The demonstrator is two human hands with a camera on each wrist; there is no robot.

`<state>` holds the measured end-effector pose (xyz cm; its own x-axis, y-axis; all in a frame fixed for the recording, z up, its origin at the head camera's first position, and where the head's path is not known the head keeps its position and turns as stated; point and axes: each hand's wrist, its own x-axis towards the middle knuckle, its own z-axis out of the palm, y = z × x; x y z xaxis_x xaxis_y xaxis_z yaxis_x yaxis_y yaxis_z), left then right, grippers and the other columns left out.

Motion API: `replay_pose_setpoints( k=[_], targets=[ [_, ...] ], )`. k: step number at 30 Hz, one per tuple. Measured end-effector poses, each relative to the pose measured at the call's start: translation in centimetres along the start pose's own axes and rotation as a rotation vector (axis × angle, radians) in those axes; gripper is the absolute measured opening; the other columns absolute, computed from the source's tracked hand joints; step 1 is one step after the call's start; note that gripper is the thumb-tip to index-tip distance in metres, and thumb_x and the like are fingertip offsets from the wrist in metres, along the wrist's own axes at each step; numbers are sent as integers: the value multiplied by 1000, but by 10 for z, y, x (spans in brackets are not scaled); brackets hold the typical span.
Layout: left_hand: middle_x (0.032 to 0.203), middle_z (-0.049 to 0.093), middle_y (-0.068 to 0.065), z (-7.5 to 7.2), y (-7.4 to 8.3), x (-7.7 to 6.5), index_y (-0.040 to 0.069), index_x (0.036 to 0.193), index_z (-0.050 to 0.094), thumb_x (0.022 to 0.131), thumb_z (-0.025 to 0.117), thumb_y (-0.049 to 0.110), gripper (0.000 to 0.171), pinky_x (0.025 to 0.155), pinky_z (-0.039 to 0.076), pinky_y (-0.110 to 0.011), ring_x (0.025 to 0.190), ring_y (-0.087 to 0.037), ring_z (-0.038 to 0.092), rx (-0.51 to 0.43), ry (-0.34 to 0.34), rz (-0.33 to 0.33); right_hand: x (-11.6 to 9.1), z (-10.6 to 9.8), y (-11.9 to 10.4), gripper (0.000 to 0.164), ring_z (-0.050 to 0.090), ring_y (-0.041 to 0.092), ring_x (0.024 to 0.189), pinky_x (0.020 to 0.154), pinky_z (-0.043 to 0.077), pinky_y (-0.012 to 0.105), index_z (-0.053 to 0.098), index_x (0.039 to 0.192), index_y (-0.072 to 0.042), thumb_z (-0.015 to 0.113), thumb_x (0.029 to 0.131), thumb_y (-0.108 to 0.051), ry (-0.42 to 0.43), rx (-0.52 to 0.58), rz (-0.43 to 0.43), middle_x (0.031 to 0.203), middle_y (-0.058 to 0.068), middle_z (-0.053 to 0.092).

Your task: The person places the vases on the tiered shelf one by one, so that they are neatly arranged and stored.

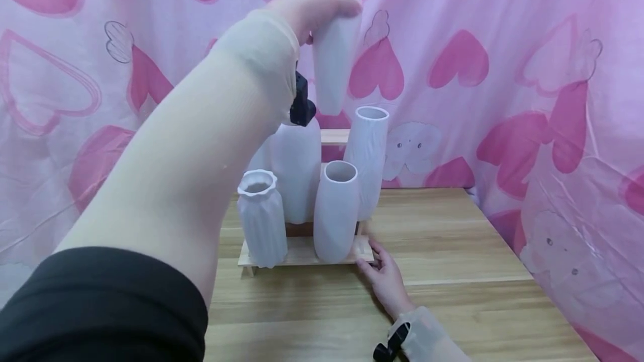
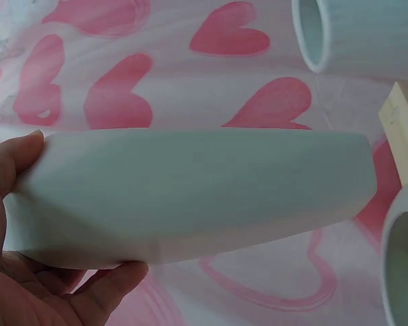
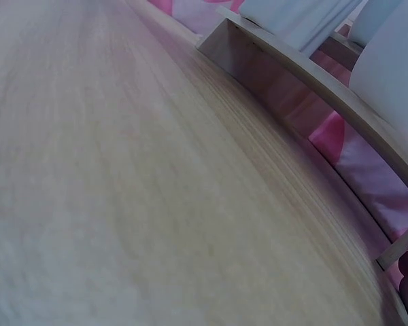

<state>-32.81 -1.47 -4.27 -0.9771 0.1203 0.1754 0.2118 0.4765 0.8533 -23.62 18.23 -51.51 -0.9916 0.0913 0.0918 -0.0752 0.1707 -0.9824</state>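
Observation:
High above the stand, my left hand (image 1: 314, 4) grips a tall white vase (image 1: 336, 66) near its top. In the left wrist view the thumb and fingers wrap one end of this vase (image 2: 211, 193), and its narrower end points away. Down at the right, my right hand (image 1: 387, 281) holds the front right corner of a tiered wooden stand (image 1: 302, 251). The lowest tier bears a ribbed vase (image 1: 263, 222) with a wavy rim and a smooth vase (image 1: 336, 217). Behind them stand a wide white vase (image 1: 297, 177) and a leaf-patterned vase (image 1: 369, 155).
The stand is on a wood-grain table (image 1: 432, 250). A pink heart-printed curtain (image 1: 443, 10) hangs behind and to the right. My left forearm covers the stand's left side, partly hiding another white vase (image 1: 259, 158). The right wrist view shows the stand's front edge (image 3: 326, 88).

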Motion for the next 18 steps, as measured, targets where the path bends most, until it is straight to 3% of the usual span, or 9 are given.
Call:
replay_pose_setpoints(
  k=[18],
  targets=[
    [127, 52, 1, 22, -25, 9, 23, 137, 42, 77, 76, 48, 73, 97, 45, -35, 112, -17, 52, 163, -56, -41, -5, 0, -3, 65, 58, 26, 112, 86, 49, 21, 36, 145, -3, 68, 91, -20, -8, 22, -30, 136, 20, 51]
  ],
)
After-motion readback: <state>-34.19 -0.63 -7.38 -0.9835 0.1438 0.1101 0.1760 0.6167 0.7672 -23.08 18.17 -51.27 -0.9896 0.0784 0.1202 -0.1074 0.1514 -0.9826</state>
